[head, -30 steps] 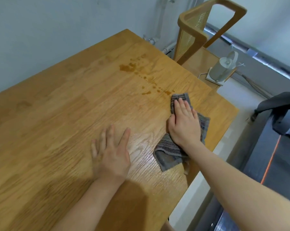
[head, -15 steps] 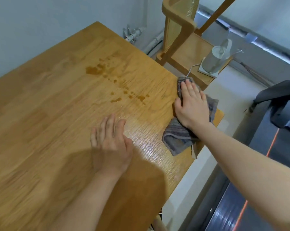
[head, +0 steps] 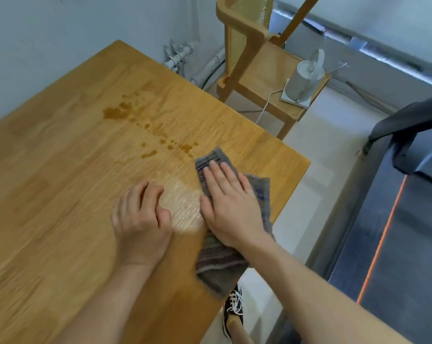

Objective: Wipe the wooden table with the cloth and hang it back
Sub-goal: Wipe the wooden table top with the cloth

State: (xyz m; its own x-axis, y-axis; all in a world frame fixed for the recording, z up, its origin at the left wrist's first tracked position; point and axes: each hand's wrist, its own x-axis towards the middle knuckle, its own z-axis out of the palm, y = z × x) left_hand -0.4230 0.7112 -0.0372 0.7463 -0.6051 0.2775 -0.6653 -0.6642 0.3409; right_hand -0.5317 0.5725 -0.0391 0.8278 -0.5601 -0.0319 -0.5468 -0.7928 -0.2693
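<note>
While the wiping stroke is under way, items run from the near edge outward.

Shoe (head: pixel 233 309): dark, white laces, on the pale floor below the table's near corner.

Cloth (head: pixel 222 266): grey, striped, crumpled; near end overhangs the table edge, far end lies flat on the wood. Half a second ago it sat out at the table's right corner; it is now drawn back inward, just short of the spill.

Right hand (head: pixel 228 207): palm down, fingers together and extended, pressing the cloth flat; not closed around it.

Left hand (head: pixel 141 219): on bare wood just beside the right, empty, fingers now loosely curled where earlier they lay spread.

Wooden table (head: pixel 61 194): a glossy damp patch shows between the hands, judged freshly wiped.

Spill (head: pixel 145 125): brown drops and a larger blot trailing away from the cloth's far tip, unchanged in shape.

Chair (head: pixel 249 58): wooden, cane-backed, beyond the table; a white kettle (head: pixel 305 80) stands on its seat.

Status, judged: wiping incomplete; spill remains; hanging not begun.
</note>
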